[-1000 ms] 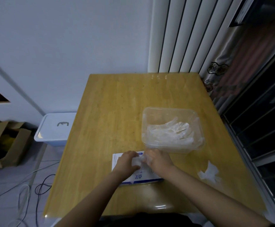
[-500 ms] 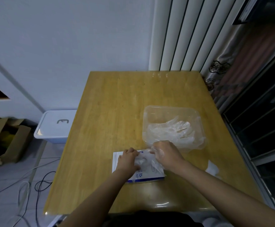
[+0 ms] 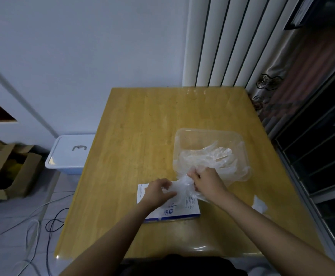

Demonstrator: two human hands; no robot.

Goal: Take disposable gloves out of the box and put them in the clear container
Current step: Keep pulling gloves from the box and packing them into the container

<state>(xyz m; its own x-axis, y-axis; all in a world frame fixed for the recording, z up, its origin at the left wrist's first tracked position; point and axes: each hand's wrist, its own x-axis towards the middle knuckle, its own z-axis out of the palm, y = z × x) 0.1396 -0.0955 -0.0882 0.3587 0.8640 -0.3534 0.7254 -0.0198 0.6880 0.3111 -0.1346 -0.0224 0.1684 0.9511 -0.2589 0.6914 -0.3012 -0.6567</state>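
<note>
Now the right hand (image 3: 206, 182), pinching a thin clear plastic glove (image 3: 179, 188), has risen from the flat white-and-blue cardboard box (image 3: 182, 213) to the clear plastic container (image 3: 210, 134) rim. The glove is nearly free. The left hand (image 3: 157, 192) is on the box, its grip unclear.

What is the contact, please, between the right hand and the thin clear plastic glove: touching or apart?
Touching. The head view shows the right hand pinching the thin clear plastic glove above the white and blue cardboard box.
</note>
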